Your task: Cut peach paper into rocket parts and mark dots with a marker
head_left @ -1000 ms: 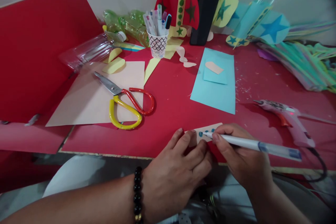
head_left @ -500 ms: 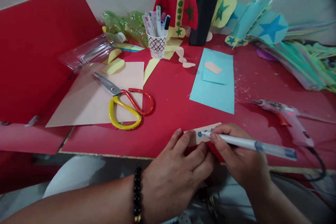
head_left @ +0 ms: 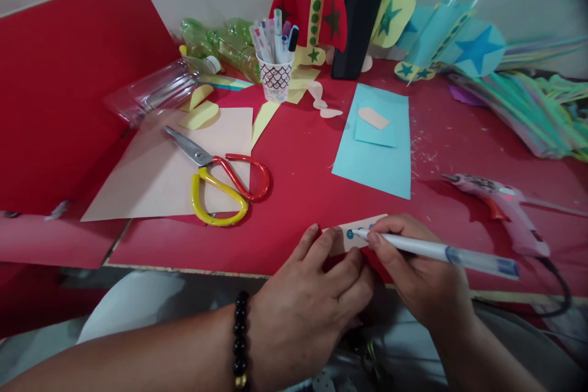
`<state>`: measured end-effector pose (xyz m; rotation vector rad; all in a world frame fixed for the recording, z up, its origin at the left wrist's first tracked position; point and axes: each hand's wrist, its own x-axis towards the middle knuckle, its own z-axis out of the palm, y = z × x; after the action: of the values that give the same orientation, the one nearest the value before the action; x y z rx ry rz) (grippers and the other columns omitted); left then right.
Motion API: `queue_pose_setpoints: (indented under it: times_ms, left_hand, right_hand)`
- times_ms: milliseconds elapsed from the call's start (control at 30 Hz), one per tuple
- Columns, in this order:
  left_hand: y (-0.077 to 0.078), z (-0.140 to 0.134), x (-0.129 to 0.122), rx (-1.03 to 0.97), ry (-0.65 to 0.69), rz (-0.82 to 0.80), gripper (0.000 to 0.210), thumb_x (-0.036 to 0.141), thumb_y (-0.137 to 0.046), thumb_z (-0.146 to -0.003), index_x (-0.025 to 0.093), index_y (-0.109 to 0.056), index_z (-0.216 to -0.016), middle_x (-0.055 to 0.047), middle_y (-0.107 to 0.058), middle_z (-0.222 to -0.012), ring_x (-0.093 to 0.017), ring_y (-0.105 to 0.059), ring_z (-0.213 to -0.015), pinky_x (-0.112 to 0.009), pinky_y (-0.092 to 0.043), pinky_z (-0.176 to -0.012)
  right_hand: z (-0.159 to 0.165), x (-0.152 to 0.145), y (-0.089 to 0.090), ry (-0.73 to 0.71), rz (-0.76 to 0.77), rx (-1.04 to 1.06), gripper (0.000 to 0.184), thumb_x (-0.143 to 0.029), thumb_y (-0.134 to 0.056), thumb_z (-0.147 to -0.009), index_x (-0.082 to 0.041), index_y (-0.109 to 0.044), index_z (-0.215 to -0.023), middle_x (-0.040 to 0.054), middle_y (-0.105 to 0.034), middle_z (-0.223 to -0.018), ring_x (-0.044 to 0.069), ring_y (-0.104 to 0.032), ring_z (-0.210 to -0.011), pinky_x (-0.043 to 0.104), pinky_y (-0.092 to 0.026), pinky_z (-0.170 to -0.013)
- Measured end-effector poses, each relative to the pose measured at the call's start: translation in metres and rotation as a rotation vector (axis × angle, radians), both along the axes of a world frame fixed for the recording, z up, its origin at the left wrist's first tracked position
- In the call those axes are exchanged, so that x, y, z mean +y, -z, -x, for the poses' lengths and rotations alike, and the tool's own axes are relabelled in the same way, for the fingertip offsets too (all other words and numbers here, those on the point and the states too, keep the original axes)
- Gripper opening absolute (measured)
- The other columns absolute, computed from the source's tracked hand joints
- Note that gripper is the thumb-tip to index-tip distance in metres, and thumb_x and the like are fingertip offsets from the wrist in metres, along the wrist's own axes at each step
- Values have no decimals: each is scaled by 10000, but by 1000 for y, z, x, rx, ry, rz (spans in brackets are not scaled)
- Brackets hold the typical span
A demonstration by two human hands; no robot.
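Fingers spread, my left hand [head_left: 312, 303] lies over the table's front edge and presses down a small pale pink paper strip [head_left: 339, 246]. A few blue dots are drawn on the strip, some partly hidden by my fingers. My right hand [head_left: 429, 285] is closed round a white felt-tip pen [head_left: 422, 247] with a blue end. The pen's tip touches the strip beside the leftmost visible dot.
Scissors [head_left: 215, 180] with red and yellow handles lie on pale paper [head_left: 138, 177]. A cup [head_left: 275, 81] of pens, light-blue paper [head_left: 372, 162] and a pink glue gun [head_left: 500, 202] are on the red table. Decorated bottle rockets [head_left: 441, 30] stand behind.
Almost nothing differs. The view has shifted very slightly, and both hands and the pen stay in the same place on the strip.
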<state>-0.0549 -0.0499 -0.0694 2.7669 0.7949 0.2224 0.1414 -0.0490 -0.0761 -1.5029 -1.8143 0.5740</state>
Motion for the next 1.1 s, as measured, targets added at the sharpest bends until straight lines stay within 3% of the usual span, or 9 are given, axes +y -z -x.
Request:
queue_pose_setpoints:
  times_ms: [1100]
  left_hand:
    - [-1, 0, 1, 2, 4, 3, 454, 365, -333, -990, 166, -412, -1390, -38, -446, -1443, -342, -337, -1333, -577, -257, -1134]
  right_hand:
    - [0, 1, -1, -60, 32, 19, 85, -212, -545, -907, -232, -570, -828, -30, -602, -727, 119, -567, -652, 236, -426, -595]
